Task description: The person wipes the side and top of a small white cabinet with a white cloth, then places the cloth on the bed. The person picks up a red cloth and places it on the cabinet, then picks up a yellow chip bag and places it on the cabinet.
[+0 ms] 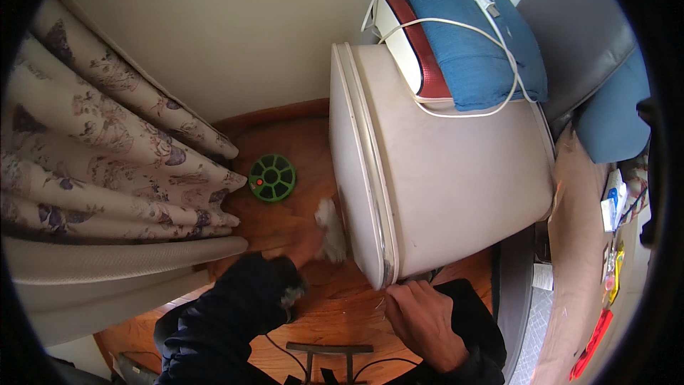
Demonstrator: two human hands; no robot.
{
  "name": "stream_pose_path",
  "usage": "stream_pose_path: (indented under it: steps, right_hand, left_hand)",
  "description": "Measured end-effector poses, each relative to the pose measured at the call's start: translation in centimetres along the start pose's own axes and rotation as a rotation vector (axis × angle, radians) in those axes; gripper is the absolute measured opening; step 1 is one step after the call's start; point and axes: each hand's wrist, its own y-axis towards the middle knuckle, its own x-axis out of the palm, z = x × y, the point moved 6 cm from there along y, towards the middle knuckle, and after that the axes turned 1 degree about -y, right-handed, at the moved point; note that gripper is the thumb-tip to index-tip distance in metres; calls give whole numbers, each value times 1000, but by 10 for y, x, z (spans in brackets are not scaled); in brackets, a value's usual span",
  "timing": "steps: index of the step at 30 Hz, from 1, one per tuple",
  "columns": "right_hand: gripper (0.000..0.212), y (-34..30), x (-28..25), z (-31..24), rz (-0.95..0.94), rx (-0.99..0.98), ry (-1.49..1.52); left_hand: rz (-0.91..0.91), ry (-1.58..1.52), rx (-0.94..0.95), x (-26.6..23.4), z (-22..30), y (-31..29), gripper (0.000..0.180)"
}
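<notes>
A whitish cloth [331, 232], smeared by motion, is at my left hand [303, 244], which reaches low over the wooden floor. The cloth lies close beside the flat face of a beige bedside cabinet [456, 178]. My left hand is blurred too, but it appears closed on the cloth. At the cabinet's near corner my right hand [426, 321] has its fingers curled, with the knuckles up, against the edge. Its fingertips are hidden, so what they grip under the edge cannot be made out fully.
A round green slotted disc [272, 178] lies on the wooden floor [299, 142] by the floral curtain [128, 150]. On the cabinet sit a blue cushion [470, 36], a red-and-white box [413, 43] and a white cable [514, 71]. A bed edge [573, 207] runs along the right.
</notes>
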Motion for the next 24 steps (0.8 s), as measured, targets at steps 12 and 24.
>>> stream_pose_path:
  steps: [12, 24]
  right_hand:
    - [21, 17, -2, 19, 21, -14, 233]
    - [25, 24, -8, 18, -14, -7, 236]
  left_hand:
    - [418, -701, 175, -41, 26, 235, 26]
    - [282, -679, 16, 56, -55, 172, 34]
